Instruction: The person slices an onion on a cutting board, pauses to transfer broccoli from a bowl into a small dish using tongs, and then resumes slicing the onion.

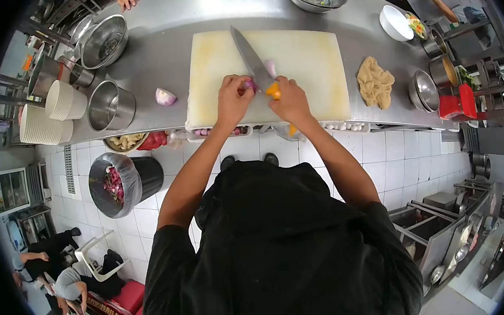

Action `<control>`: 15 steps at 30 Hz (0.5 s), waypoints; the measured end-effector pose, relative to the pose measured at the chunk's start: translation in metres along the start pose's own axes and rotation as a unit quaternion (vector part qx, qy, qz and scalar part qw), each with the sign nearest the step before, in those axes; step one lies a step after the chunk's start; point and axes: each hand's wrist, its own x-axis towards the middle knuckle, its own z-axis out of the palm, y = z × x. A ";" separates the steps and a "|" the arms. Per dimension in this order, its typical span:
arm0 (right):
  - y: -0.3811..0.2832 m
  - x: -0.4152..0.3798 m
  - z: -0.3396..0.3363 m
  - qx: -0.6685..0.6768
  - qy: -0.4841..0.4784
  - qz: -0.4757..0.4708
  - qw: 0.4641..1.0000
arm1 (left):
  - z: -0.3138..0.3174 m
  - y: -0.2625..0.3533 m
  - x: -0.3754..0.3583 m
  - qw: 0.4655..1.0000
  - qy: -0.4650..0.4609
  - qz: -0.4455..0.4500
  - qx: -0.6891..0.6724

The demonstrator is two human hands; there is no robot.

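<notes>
My right hand [291, 100] is wrapped round the yellow-orange handle of a large kitchen knife [249, 52], whose blade points away across the cutting board [315, 63]. Just left of the handle, my left hand [235, 99] pinches a piece of red onion [249, 85] between its fingers. Beyond the knife's handle lies another pale purple onion piece [270, 67], partly behind the blade. Off the board to the left, a cut onion piece [165, 97] rests on the steel table [158, 52].
Steel bowls and a pot [111, 106] stand at left beside stacked white containers [65, 100]. A crumpled tan cloth [375, 82] lies right of the board. Below the table's left edge is a lined bin [125, 182] with onion scraps. Another person's hand [127, 0] rests on the far edge.
</notes>
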 end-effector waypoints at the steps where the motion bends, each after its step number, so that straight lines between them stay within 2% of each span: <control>1: 0.001 0.004 -0.003 -0.006 -0.020 0.006 1.000 | -0.001 0.000 0.001 1.000 -0.005 -0.001 -0.008; 5: -0.017 -0.006 -0.030 0.016 -0.085 0.039 0.995 | -0.009 0.001 0.005 1.000 -0.009 0.016 -0.004; 8: -0.027 -0.022 -0.034 0.090 -0.137 0.099 0.981 | -0.006 -0.010 0.011 1.000 -0.007 0.023 0.006; 11: -0.043 -0.038 -0.041 0.115 -0.150 0.123 0.974 | -0.012 -0.001 0.013 0.999 -0.039 -0.026 -0.026; 15: -0.035 -0.047 -0.034 0.045 -0.084 0.037 0.995 | -0.012 -0.005 0.016 0.999 -0.031 0.000 -0.008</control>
